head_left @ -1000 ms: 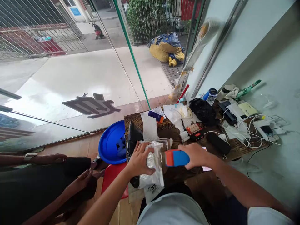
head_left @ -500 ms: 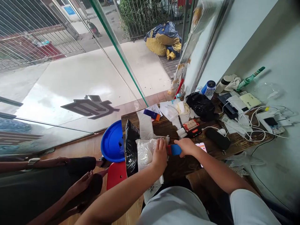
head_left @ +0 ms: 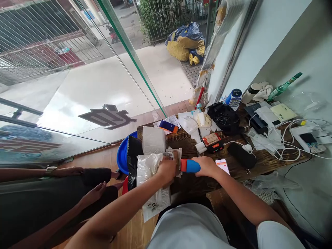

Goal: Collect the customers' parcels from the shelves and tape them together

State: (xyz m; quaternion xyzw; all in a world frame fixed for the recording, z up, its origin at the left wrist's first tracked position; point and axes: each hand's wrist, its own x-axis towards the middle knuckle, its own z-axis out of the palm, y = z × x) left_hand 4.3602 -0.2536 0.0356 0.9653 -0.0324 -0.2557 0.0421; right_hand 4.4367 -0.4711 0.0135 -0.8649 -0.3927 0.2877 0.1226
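My left hand point(head_left: 167, 171) is closed round a small brown parcel point(head_left: 177, 157) with a printed label point(head_left: 168, 156). Beneath it lie white plastic mailer bags point(head_left: 145, 169), the lowest one tilted over the table's front edge. My right hand point(head_left: 206, 166) grips a blue and red handheld barcode scanner point(head_left: 191, 166), its red end pointing left, close to the brown parcel. A white wrapped packet point(head_left: 154, 140) sits behind the mailers. To their left is a black plastic parcel point(head_left: 133, 150). Just right of my right hand lies a lit phone point(head_left: 222, 166).
The wooden table point(head_left: 181, 188) also carries a blue-orange tape cutter-like object point(head_left: 168, 126), a black bag point(head_left: 224, 116), a black case point(head_left: 241, 156) and white cables point(head_left: 287, 152). A glass pane point(head_left: 140, 69) stands beyond. Another person point(head_left: 52, 200) is at the left, near a blue tub point(head_left: 121, 155).
My left hand has shifted left and now grips the brown parcel with its label showing. The mailers and black parcel moved left. The scanner has turned slightly, staying in my right hand.
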